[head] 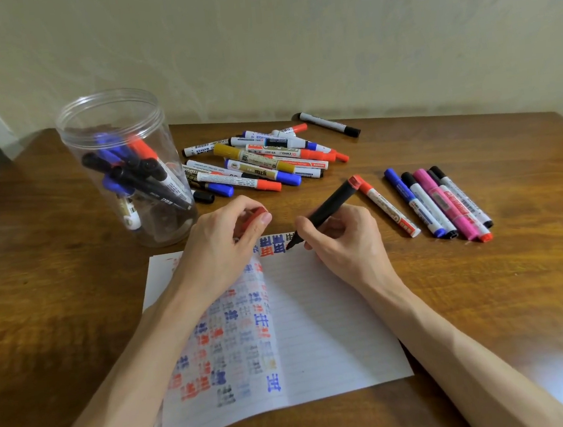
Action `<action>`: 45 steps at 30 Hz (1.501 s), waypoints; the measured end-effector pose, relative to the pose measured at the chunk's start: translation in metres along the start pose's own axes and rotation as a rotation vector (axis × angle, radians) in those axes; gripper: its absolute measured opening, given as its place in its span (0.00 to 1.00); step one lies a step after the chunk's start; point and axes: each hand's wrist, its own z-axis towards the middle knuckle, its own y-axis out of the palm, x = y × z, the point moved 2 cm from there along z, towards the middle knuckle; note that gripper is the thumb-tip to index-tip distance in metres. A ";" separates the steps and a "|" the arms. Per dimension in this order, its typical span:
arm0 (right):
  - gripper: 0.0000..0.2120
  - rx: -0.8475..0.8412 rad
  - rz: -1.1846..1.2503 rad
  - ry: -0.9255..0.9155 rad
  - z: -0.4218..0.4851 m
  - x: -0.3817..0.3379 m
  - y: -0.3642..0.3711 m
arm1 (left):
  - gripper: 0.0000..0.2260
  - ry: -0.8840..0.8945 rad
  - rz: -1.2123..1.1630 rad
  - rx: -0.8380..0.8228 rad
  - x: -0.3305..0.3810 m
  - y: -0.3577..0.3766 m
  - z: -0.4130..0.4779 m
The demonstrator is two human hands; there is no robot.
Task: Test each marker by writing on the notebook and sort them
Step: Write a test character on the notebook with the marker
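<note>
An open lined notebook [319, 330] lies before me on the wooden table [56, 286], its left page full of red, blue and black test marks. My right hand [344, 238] grips a black-bodied marker [331, 205] with a red end, its tip touching the top of the right page beside a row of marks. My left hand [221, 246] rests on the left page and pinches the marker's red cap [254, 216]. A pile of markers [261, 160] lies behind the notebook. Several sorted markers [440, 201] lie in a row to the right.
A clear plastic jar [124, 166] holding several black, blue and red markers stands at the left. One black-capped marker [330, 124] lies alone near the back wall. The table's right edge runs close to the sorted row.
</note>
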 end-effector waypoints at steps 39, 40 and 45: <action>0.07 0.024 -0.014 0.064 0.000 0.000 -0.002 | 0.14 -0.013 0.014 0.011 -0.001 0.001 0.000; 0.07 0.035 -0.006 0.068 0.000 0.000 -0.003 | 0.14 -0.012 0.012 0.009 -0.001 0.001 0.000; 0.07 0.039 -0.016 0.065 0.001 0.001 -0.002 | 0.14 -0.010 0.005 0.003 -0.001 0.001 0.000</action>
